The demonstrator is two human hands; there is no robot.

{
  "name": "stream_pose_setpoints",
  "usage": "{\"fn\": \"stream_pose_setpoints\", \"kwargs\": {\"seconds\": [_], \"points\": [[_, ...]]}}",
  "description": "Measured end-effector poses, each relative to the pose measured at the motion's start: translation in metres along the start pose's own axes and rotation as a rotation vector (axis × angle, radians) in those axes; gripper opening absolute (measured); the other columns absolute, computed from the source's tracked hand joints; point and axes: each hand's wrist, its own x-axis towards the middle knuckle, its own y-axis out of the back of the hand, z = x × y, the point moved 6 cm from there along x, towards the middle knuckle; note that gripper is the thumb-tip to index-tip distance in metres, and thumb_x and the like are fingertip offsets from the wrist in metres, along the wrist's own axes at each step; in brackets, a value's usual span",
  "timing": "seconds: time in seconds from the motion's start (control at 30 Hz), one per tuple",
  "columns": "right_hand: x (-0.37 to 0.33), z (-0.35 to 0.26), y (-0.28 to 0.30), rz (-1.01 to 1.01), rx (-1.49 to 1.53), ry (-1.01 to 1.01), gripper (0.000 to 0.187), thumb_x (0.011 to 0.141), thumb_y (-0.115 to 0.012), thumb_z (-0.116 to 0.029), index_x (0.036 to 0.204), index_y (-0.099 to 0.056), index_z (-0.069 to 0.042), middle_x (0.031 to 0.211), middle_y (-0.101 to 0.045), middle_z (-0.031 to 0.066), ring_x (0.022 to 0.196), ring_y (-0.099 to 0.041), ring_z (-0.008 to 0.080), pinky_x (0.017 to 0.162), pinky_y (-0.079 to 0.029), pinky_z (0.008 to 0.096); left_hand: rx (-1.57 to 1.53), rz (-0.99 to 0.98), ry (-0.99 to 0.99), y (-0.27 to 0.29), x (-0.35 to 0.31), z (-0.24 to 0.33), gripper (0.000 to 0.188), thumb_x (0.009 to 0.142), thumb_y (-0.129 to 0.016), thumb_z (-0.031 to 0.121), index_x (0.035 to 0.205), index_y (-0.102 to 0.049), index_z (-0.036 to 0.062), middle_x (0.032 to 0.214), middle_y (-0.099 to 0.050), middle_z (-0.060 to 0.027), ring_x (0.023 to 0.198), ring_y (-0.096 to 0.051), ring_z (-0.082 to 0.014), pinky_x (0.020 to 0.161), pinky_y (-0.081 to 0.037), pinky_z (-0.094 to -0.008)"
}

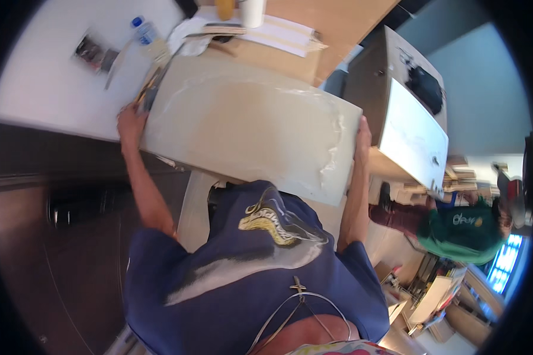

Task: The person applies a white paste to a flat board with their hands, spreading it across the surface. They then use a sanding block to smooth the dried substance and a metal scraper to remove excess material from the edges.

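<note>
Hands hold a big flat board (249, 127) in the middle of the frame. The board is pale, almost cream, with a brownish patch on it and thin clear wrap that wrinkles near its right end. It sits tilted, with its left end higher in the picture than its right end.

The left hand (130, 121) is at the left edge of the board, left of the middle of the frame. Its grip is closed around that edge. The right hand (363, 139) is at the right edge of the board, right of the middle. Its fingers curl over that edge and press on it. Both arms reach up from the lower part of the frame, out of a dark blue shirt (249, 278) with a white and yellow picture on it.

Behind the board, in the upper left, is a white worktop (47, 77). A clear water bottle (148, 35) with a blue cap lies on it, close to the top left corner of the board. A small dark packet (95, 52) lies further left. A light brown wooden panel (337, 23) fills the top middle. A white box-like cabinet (405, 112) stands at the upper right, just beside the right hand.

Another person in a green top (462, 231) is at the right side of the frame, well apart from the board.
</note>
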Motion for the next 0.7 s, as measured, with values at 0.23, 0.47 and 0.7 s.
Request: {"fn": "stream_pose_setpoints", "kwargs": {"seconds": [0.23,0.47,0.7], "points": [[-0.013,-0.007,-0.016,-0.018,-0.078,0.068,0.057,0.109,-0.052,-0.046,0.14,-0.06,0.001,0.13,-0.067,0.0078,0.116,-0.061,0.0162,0.102,-0.048,0.032,0.09,0.123,-0.2,-0.018,0.0,-0.039,0.032,0.099,-0.06,0.014,0.121,-0.066,-0.0075,0.112,-0.069,-0.0276,0.109,-0.066,-0.0452,0.094,-0.052,-0.0488],[-0.022,0.051,0.018,0.192,0.252,-0.09,0.067,0.107,-0.052,-0.053,0.14,-0.058,0.004,0.13,-0.066,0.009,0.117,-0.062,0.0188,0.104,-0.048,0.0334,-0.085,0.121,0.039,0.0,-0.014,0.004,0.047,0.105,-0.058,0.035,0.123,-0.064,-0.0077,0.112,-0.071,-0.03,0.107,-0.068,-0.0468,0.091,-0.052,-0.0492],[-0.089,0.019,-0.019,-0.081,0.25,-0.126,0.07,0.102,-0.063,-0.05,0.148,-0.05,0.001,0.138,-0.061,0.0141,0.123,-0.06,0.0224,0.106,-0.048,0.0373,0.098,0.013,0.014,0.028,-0.015,-0.016,0.069,0.098,-0.066,0.054,0.122,-0.068,-0.0109,0.116,-0.069,-0.0324,0.108,-0.067,-0.046,0.092,-0.052,-0.0498]]}}
